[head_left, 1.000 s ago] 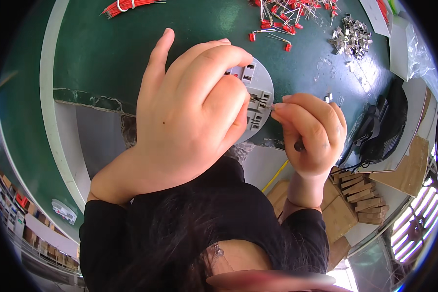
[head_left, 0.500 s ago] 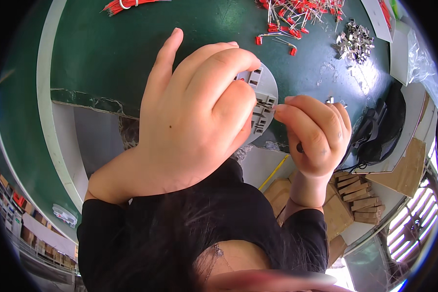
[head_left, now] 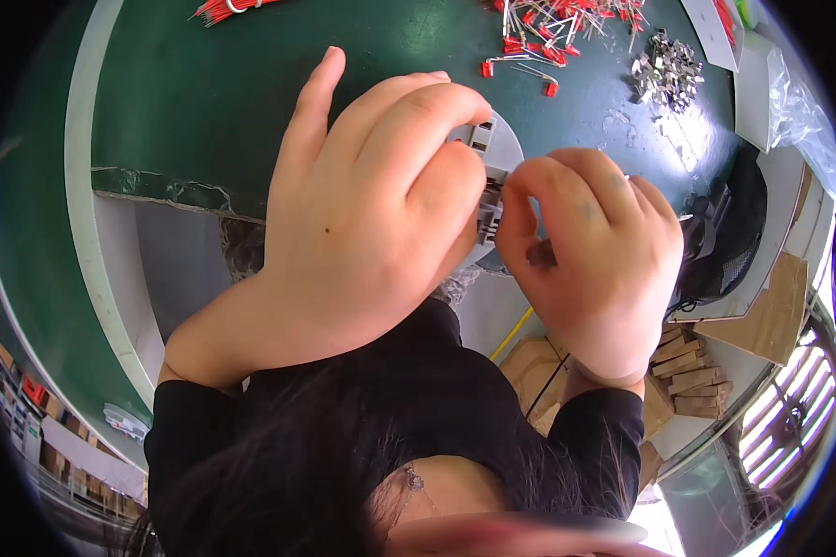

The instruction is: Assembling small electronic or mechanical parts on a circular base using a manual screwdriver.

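Observation:
A round light-grey plastic part point(head_left: 503, 141) with raised slots and small metal pieces lies at the near edge of the green bench. My left hand point(head_left: 372, 209) is curled over its left side, fingers bent and little finger raised, gripping it and hiding much of it. My right hand point(head_left: 599, 255) is closed at the part's right side, thumb and forefinger pinched close to the slots. What the fingertips hold is hidden. A small dark rounded thing point(head_left: 542, 253) shows inside the curl of the right hand; its kind cannot be made out.
At the back lie a heap of red components with wire leads point(head_left: 553, 42), a pile of small metal clips point(head_left: 669, 72) and a bundle of red wires point(head_left: 223, 9). A black mesh bag point(head_left: 738, 237) sits at the right edge. Cardboard pieces point(head_left: 692, 371) are stacked below.
My right hand has moved a little left and turned over, its fingers curling tighter against the grey part. My left hand has stayed almost in place.

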Demonstrator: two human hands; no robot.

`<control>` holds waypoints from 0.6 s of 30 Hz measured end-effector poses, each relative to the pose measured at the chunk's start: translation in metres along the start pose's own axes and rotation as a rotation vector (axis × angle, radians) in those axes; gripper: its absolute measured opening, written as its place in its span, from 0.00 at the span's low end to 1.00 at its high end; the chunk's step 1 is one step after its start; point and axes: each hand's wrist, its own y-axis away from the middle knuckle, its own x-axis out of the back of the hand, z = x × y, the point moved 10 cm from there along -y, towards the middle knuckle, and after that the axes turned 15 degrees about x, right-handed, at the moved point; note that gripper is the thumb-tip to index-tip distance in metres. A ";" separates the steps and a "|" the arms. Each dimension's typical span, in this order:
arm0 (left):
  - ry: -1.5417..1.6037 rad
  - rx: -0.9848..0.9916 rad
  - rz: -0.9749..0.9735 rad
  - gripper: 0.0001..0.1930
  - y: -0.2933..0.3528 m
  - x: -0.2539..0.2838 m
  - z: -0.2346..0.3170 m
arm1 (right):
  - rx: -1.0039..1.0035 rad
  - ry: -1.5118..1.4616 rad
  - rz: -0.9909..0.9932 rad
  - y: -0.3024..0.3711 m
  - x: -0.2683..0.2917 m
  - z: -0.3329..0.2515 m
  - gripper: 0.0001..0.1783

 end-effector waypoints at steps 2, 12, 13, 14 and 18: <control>0.018 0.002 -0.011 0.11 0.000 -0.002 0.001 | 0.003 0.054 -0.026 0.005 0.008 -0.006 0.21; 0.012 -0.060 -0.118 0.09 -0.003 0.000 0.002 | -0.387 -0.184 0.342 0.082 0.024 0.055 0.20; 0.004 -0.054 -0.115 0.09 -0.002 0.000 0.001 | -0.527 -0.096 0.413 0.107 0.033 0.073 0.21; -0.005 -0.044 -0.113 0.08 0.000 0.002 -0.001 | -0.529 -0.091 0.415 0.115 0.030 0.081 0.21; -0.013 -0.031 -0.132 0.08 0.002 0.004 -0.009 | -0.379 -0.146 0.338 0.115 0.008 0.102 0.14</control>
